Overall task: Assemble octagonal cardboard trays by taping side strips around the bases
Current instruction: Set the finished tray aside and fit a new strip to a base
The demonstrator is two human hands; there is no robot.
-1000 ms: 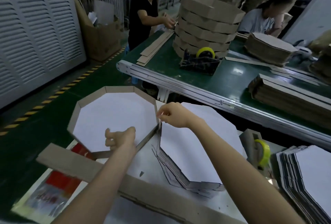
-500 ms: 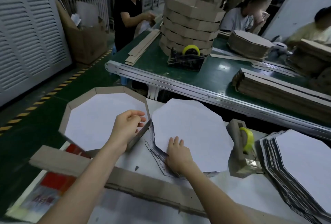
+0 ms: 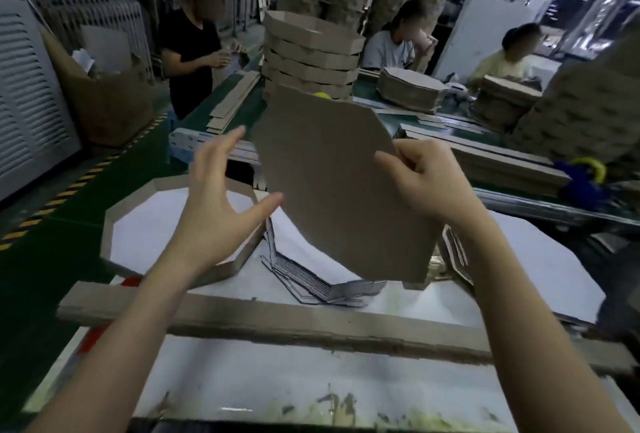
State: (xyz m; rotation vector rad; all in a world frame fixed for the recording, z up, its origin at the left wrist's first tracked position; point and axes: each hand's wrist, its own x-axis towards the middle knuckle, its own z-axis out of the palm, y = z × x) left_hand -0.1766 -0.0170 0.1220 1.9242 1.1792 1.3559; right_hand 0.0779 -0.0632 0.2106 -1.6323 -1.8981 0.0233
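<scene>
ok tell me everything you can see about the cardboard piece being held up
The cardboard base is a flat, thin brown sheet with straight cut edges and angled corners, octagon-like, plain and unmarked on the side facing the camera. It is held in the air, tilted steeply up, above the stack of bases. The right hand grips its right edge, thumb on the near face. The left hand is spread open at its left edge, thumb tip at the cardboard.
</scene>
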